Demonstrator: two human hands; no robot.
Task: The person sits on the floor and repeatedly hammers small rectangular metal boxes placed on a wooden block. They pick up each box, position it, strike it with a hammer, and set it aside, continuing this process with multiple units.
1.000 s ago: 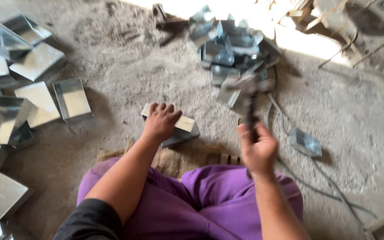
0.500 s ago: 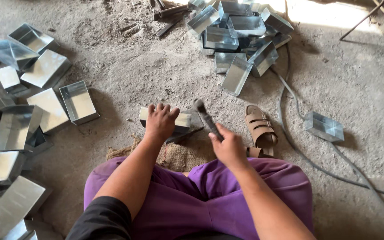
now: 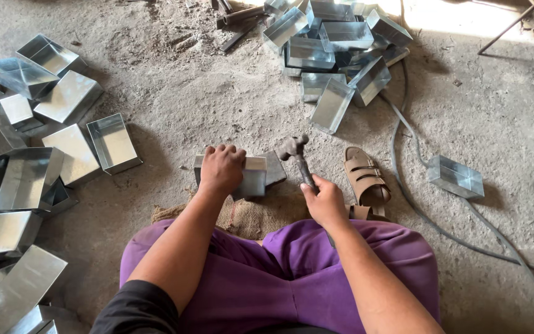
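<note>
My left hand presses down on a small shiny sheet-metal box that rests on a dark block on the dirt floor, in front of my purple-clad knees. My right hand grips the handle of a dark hammer. The hammer's head hangs just right of the box, close above the block.
A heap of finished metal boxes spreads along the left. Another pile lies at the top centre. One single box sits at the right beside a grey hose. A brown sandal and burlap sacking lie near my knees.
My right hand has swung the hammer down from a raised, blurred position to beside the box. My left hand stays on the box. The view has tilted downward.
</note>
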